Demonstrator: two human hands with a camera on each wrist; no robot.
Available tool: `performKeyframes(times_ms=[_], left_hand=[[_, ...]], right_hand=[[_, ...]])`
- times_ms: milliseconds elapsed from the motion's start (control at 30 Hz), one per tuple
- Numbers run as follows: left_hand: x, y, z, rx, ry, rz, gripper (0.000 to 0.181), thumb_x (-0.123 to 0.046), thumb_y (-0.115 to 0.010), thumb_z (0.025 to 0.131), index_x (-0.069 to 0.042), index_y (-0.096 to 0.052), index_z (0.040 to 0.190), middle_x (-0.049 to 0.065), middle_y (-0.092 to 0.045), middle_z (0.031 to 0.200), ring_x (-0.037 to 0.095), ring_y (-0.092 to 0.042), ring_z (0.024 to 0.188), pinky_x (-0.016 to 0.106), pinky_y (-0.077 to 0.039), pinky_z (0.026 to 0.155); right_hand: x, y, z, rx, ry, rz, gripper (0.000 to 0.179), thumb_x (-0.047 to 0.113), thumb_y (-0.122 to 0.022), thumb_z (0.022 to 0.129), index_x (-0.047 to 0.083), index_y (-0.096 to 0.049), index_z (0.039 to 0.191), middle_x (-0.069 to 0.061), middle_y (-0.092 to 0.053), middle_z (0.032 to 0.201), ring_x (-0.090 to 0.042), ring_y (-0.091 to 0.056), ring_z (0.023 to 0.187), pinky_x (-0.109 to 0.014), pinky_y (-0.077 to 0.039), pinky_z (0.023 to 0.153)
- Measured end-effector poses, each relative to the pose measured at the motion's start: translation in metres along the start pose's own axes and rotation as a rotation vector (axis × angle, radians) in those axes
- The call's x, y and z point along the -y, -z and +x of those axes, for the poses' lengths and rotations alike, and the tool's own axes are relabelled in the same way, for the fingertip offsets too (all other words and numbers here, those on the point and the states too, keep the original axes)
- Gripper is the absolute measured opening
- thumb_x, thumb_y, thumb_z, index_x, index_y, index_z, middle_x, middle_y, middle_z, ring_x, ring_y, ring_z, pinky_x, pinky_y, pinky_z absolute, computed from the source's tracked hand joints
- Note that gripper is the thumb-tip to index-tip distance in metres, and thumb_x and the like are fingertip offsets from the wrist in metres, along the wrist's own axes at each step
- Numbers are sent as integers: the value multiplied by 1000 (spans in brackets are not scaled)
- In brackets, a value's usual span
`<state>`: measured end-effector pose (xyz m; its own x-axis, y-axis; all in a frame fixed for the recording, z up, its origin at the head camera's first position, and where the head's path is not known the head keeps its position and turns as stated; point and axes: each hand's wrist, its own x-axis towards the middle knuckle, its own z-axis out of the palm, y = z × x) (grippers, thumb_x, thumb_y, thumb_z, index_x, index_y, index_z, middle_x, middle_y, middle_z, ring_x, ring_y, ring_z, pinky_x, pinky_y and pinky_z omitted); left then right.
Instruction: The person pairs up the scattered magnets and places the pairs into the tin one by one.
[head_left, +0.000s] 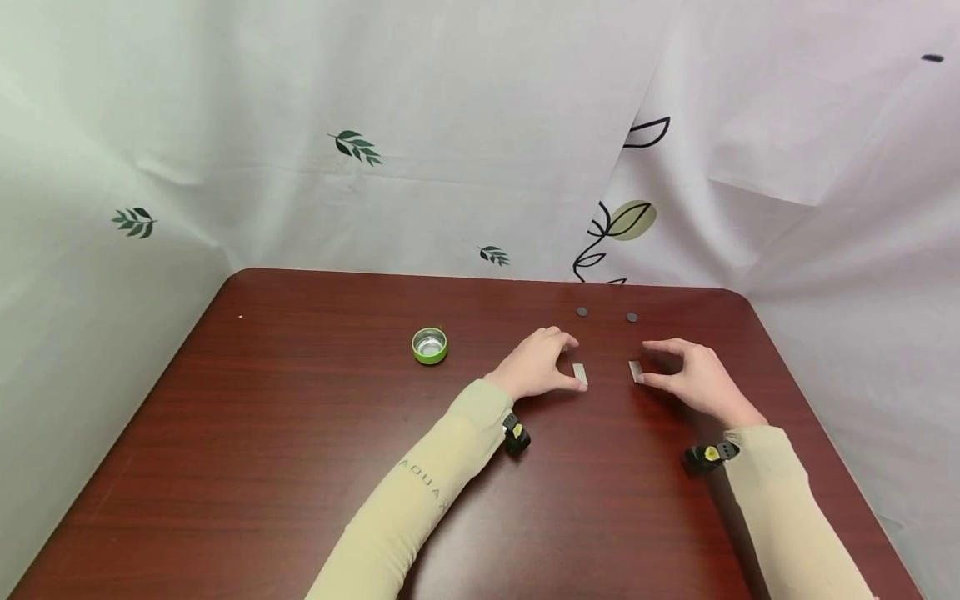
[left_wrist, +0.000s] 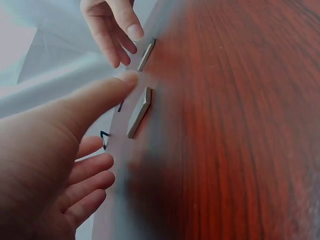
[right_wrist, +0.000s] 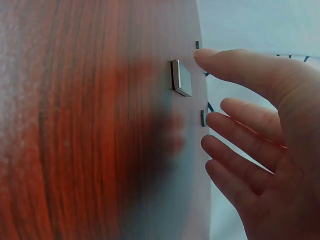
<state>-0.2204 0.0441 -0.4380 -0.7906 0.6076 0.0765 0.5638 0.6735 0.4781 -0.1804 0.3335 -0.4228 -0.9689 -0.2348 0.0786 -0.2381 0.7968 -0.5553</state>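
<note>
The left hand (head_left: 536, 364) is spread wide, with a big gap between the thumb and the fingers, and it holds nothing. A small flat gray block (head_left: 580, 374) lies on the table at the mouth of that gap, close to the thumb tip. The right hand (head_left: 693, 379) is wide too, with nothing in its grip. Another small gray block (head_left: 635, 372) lies just by its thumb, at the mouth of its own gap. I cannot tell if either thumb touches its block. The two blocks lie side by side with some bare wood between them, and the hands face each other across them. Behind the blocks, near the back edge, sit a dark round disc (head_left: 582, 312) and a second dark disc (head_left: 632, 317), a little apart. Off to the left is a small green cup (head_left: 430, 346) with a shiny silver inside. The table (head_left: 300, 467) is red-brown wood with round back corners. Both arms have pale yellow sleeves, and a small black camera sits at each wrist. A white cloth (head_left: 465, 100) with leaf pictures hangs behind the table.
</note>
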Motion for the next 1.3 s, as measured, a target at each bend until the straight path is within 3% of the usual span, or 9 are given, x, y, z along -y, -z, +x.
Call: performKeyframes(times_ms=[300, 600, 933, 1300], left_hand=[[-5, -5, 3, 33, -15, 82, 50, -42, -81, 88, -10, -70, 125, 1, -62, 115, 18, -55, 107, 22, -44, 96], [-11, -8, 5, 63, -21, 133, 37, -35, -76, 94, -10, -72, 121, 3, -61, 116, 20, -54, 108, 22, -43, 96], [-10, -8, 2, 38, -17, 91, 37, -34, -76, 94, -9, -70, 121, 3, -62, 116, 20, -53, 109, 22, -42, 97], [-4, -11, 4, 13, -11, 29, 37, -34, -80, 91, -11, -73, 119, 1, -62, 110, 17, -55, 101, 21, -45, 89]], right_hand=[[-3, -3, 0, 21, -16, 21, 58, 27, -86, 85, -2, -65, 132, -20, -66, 125, -36, -65, 111, -54, -50, 93], [-3, -6, 2, 18, 1, 12, 52, 25, -86, 85, -1, -69, 127, -17, -67, 117, -36, -64, 107, -54, -51, 92], [-7, -8, 4, 30, 33, -8, 37, 25, -84, 87, 5, -76, 117, -9, -67, 110, -30, -62, 104, -48, -48, 89], [2, -14, 9, 53, 42, 10, 34, 27, -87, 84, 7, -79, 110, -5, -68, 103, -24, -64, 93, -43, -51, 82]])
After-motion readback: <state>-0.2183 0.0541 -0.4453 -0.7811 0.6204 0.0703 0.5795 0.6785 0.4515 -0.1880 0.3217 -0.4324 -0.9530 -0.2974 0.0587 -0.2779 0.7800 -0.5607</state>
